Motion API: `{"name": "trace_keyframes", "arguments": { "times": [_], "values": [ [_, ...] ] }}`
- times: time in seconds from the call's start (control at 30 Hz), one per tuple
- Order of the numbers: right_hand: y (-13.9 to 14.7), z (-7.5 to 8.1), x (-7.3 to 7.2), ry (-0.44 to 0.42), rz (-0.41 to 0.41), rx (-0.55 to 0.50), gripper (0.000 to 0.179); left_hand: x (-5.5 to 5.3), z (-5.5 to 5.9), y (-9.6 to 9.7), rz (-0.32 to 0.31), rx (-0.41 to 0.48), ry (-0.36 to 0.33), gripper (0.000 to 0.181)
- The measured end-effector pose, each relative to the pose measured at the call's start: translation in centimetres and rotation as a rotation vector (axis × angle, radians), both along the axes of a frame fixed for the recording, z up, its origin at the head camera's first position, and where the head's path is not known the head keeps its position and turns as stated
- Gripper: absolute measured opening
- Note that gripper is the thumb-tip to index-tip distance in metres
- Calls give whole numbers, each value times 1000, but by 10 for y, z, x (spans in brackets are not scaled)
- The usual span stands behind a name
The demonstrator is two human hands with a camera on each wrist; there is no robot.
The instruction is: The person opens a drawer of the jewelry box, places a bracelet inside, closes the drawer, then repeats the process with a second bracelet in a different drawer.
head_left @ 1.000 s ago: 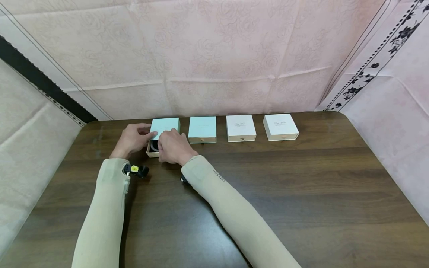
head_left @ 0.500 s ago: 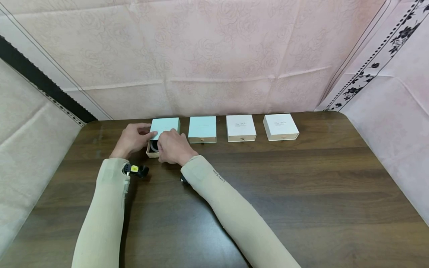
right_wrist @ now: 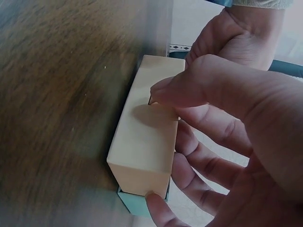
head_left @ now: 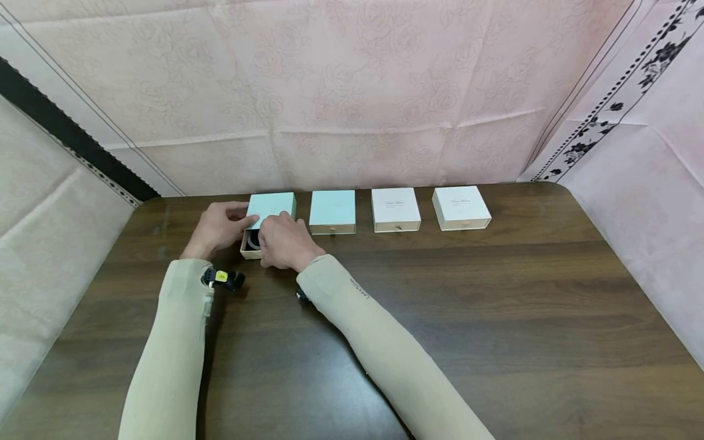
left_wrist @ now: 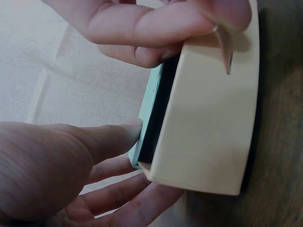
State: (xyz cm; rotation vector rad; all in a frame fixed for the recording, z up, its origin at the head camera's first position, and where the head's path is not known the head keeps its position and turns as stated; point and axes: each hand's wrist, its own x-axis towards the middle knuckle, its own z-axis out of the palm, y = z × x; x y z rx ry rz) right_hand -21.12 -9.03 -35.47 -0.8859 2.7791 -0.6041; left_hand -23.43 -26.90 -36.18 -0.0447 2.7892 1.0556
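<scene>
A mint-green box (head_left: 272,201) stands at the left end of the row, its cream drawer (left_wrist: 201,127) pulled partway out toward me. Something dark with a pale curved edge shows inside the drawer in the head view; its kind is unclear. My left hand (head_left: 217,228) holds the green sleeve from the left, thumb on top and fingers along the side. With thumb and forefinger my right hand (head_left: 287,241) pinches the small pull tab (left_wrist: 225,49) on the drawer front. Its other fingers reach over the top edge and cover part of the opening.
To the right stand another mint-green box (head_left: 332,209) and two white boxes, the nearer one (head_left: 394,206) and the far right one (head_left: 461,205), their drawers pushed in. All sit near the back edge of the brown wooden table (head_left: 467,318). A pale patterned cloth (head_left: 341,91) hangs behind.
</scene>
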Motion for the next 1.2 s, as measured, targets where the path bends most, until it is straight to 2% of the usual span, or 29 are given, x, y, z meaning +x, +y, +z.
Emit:
{"name": "trace_keyframes", "arguments": {
  "times": [1.2],
  "values": [
    [1, 2, 1, -34, 7, 13, 33, 0, 0, -1, -11, -2, 0, 61]
  ]
}}
